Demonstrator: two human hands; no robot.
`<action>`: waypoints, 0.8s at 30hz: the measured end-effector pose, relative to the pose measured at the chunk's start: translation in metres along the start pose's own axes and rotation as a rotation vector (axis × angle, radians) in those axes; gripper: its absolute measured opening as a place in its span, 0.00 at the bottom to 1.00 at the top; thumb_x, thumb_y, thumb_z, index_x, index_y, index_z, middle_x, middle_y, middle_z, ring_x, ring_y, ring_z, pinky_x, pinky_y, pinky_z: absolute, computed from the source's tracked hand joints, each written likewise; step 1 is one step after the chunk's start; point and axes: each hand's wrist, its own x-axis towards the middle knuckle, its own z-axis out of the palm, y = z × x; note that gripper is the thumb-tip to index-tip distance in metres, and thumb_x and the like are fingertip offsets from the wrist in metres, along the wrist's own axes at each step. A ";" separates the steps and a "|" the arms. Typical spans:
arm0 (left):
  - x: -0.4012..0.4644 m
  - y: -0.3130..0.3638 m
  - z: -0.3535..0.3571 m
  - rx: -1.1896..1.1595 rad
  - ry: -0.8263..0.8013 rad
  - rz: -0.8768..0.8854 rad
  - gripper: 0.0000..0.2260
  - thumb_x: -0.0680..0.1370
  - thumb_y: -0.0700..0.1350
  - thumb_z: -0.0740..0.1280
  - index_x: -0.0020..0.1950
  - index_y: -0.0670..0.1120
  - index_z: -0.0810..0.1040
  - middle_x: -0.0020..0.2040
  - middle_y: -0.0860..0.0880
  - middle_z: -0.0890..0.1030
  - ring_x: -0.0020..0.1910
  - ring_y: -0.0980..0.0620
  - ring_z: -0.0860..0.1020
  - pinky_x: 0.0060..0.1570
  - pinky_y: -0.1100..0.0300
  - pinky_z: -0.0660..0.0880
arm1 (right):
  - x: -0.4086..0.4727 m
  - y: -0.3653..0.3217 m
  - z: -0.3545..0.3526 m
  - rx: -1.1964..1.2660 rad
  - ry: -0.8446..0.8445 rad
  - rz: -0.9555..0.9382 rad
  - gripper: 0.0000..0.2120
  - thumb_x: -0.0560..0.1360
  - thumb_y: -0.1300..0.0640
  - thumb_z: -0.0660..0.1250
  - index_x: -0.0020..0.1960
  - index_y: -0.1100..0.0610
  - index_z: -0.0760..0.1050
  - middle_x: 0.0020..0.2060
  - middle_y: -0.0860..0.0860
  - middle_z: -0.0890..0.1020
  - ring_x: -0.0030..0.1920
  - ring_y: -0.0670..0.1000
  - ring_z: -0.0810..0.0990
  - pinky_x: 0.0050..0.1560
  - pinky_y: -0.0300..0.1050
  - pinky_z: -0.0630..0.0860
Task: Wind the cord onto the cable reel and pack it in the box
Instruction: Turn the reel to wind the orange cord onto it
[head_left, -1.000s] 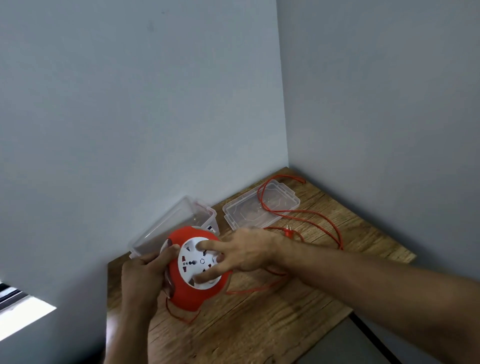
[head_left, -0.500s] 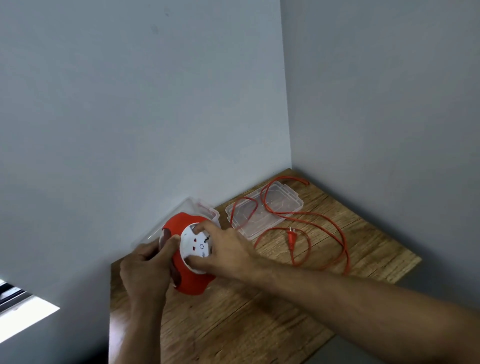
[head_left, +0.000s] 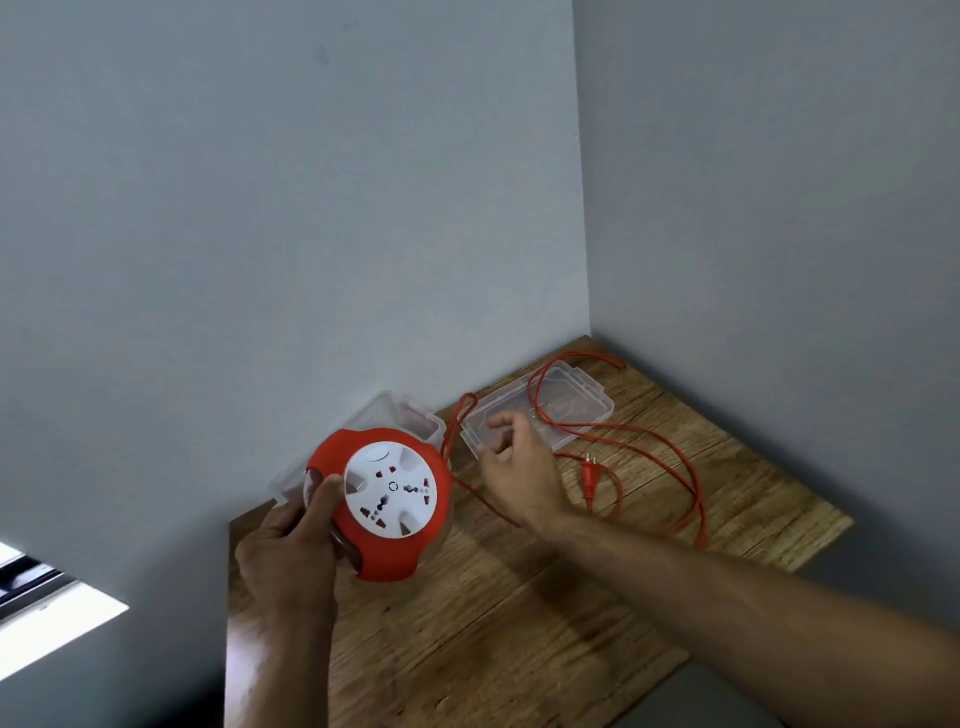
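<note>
head view: cord (head_left: 644, 431) across clear lid (head_left: 587, 410)

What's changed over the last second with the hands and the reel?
The right hand came off the cable reel face and now hangs open over the lid. The cord loops shifted. The left hand still grips the reel; box unmoved.
</note>
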 end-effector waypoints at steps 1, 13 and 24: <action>0.003 -0.002 -0.002 -0.015 0.006 0.007 0.03 0.73 0.49 0.77 0.39 0.54 0.87 0.37 0.51 0.89 0.41 0.44 0.88 0.39 0.54 0.82 | 0.002 0.008 -0.002 0.000 -0.115 0.072 0.19 0.74 0.54 0.72 0.62 0.49 0.71 0.48 0.43 0.79 0.47 0.45 0.80 0.45 0.43 0.78; 0.009 -0.020 -0.008 -0.055 -0.114 0.016 0.02 0.73 0.47 0.77 0.40 0.53 0.89 0.38 0.50 0.89 0.38 0.46 0.88 0.42 0.52 0.83 | 0.001 0.016 0.004 0.106 -0.367 0.037 0.13 0.83 0.61 0.61 0.41 0.58 0.78 0.26 0.48 0.80 0.25 0.46 0.78 0.31 0.38 0.76; 0.014 -0.028 -0.041 -0.181 -0.229 -0.195 0.08 0.67 0.53 0.76 0.42 0.51 0.90 0.38 0.47 0.89 0.34 0.48 0.88 0.30 0.57 0.82 | 0.054 0.050 -0.019 0.110 0.096 0.244 0.08 0.80 0.58 0.66 0.43 0.50 0.79 0.40 0.49 0.85 0.42 0.52 0.85 0.39 0.46 0.80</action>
